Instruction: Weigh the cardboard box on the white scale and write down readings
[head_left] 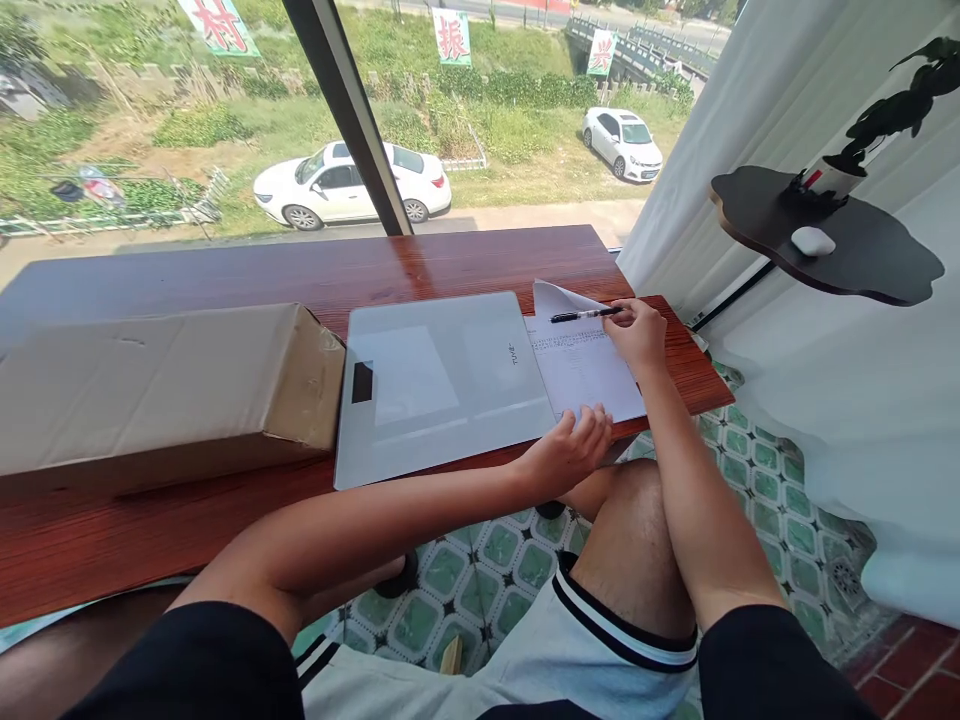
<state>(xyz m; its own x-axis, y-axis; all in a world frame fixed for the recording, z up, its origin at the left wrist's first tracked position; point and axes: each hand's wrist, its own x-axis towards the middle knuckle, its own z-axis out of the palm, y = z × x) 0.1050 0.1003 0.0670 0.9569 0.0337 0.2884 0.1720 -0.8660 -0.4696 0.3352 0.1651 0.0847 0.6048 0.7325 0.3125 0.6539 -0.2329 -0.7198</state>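
Glossy red-brown wooden table is supporting the work. Left hand is lying loosely open at the near edge of white text-covered paper; should be pressing flat. Ahead-right, right hand is pinching slim black pen; should be clearing paper's curled corner.

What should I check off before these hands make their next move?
1. Pen held in the right hand: ok.
2. Left hand by the near edge of the paper: ok.
3. Paper lying flat: not ok, its far-left part curls up.
4. Paper free of the gray panel beside it: cannot tell.
5. Cardboard box away from the paper: ok.
6. Pen uncapped: cannot tell, too small.
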